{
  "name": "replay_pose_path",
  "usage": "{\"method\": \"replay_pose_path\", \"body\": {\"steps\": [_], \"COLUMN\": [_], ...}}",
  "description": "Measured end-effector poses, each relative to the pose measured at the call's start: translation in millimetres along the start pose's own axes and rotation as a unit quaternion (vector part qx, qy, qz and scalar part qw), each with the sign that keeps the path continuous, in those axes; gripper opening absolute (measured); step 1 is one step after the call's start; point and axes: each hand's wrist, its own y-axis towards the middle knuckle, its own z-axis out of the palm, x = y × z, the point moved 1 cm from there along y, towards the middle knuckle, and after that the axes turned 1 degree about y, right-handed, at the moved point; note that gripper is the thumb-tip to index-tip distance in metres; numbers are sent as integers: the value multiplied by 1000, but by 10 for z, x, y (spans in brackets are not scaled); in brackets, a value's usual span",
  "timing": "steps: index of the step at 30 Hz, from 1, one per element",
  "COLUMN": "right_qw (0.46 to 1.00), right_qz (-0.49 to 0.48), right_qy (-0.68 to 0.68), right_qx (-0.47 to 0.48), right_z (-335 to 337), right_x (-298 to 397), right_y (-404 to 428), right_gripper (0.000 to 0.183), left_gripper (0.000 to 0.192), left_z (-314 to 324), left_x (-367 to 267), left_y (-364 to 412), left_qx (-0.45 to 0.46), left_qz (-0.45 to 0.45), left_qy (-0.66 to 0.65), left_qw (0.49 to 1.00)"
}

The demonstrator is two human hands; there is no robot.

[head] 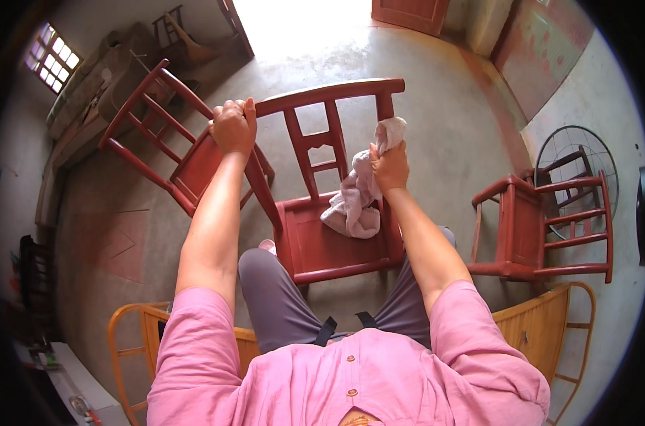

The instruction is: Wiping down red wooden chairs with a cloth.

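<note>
A red wooden chair (338,261) stands between my knees, its seat towards me and its slatted back on the far side. My left hand (233,127) grips the left end of the chair's top rail. In my right hand (392,168) is a bunched whitish cloth (354,205), held against the right back post just below the top rail. The cloth's loose end hangs down onto the seat. My palm and the cloth hide part of that post.
Another red chair (194,165) stands at the left, close behind my left forearm. At the right, a third red chair (519,229) is beside a round wire frame (577,181) near the wall. I sit on a yellow wooden bench (535,319). A bright doorway (312,26) lies ahead.
</note>
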Motion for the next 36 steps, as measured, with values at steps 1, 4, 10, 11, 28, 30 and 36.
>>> {"method": "replay_pose_path", "body": {"steps": [1,4,10,11,28,30,36], "right_qw": [1000,999,985,969,884,852,994], "right_qz": [3,44,112,125,1,45,-66], "right_qy": [0,16,3,-77,-205,-132,57], "right_qx": [2,19,133,197,420,505,73], "right_z": [-5,-1,275,300,-283,-454,-585], "right_x": [8,-27,-719,-809,-785,-653,-293], "right_y": [-20,-105,-796,-992,-1351,-1134,-415], "right_gripper": [56,55,60,59,45,45,59], "left_gripper": [41,42,47,47,73,73,68], "left_z": [-3,-10,-17,-32,-184,-189,-195], "left_x": [2,31,20,39,-32,-17,-31], "left_y": [-4,-8,-4,-11,110,90,51], "left_qx": [-2,4,33,37,198,186,157], "left_qz": [-3,-1,11,11,0,1,9], "left_qy": [1,10,14,16,56,59,60], "left_qw": [1000,1000,999,999,979,981,986]}}
